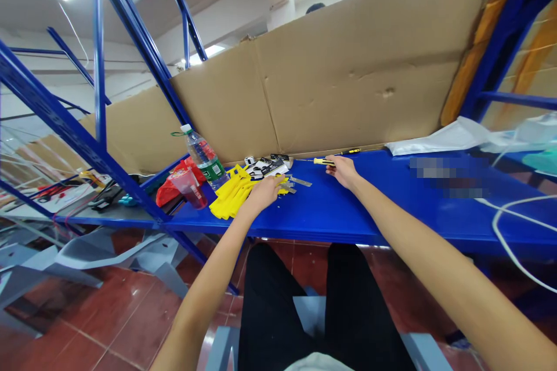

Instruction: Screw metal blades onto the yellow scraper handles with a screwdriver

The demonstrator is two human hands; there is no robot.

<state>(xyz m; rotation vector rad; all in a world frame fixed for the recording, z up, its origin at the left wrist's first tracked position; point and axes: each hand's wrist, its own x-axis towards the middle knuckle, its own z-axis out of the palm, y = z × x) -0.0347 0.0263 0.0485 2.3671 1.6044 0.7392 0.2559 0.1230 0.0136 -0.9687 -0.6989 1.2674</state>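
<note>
Held a screwdriver [321, 162] in the right grip [339, 170], clenched around its yellow handle, with the thin shaft pointing left toward a yellow heap. Stretched the right arm long and nearly straight from the lower right corner, with the hand low over the blue bench [331, 211] and its back turned up. Reached the left arm in from the lower edge, slanting up and to the right, and rested the left grip [263, 192] palm down on the right side of the heap of yellow handles [230, 192]. Could not tell, with the fingers partly covered, whether grasping a piece there or merely touching.

Saw metal strips [301, 181] just right of the left fingertips, between the two grips, lying toward the screwdriver. Found black-and-white packets [272, 167] just behind the left grip, and a second screwdriver [351, 151], black and yellow, just beyond the right, near the cardboard wall [348, 81]. Noted a plastic bottle [212, 169] left of the heap, then a pinkish cup [194, 188]. Spotted a white bag [439, 138] at far right, with a white cable [496, 229] looping nearer the front.
</note>
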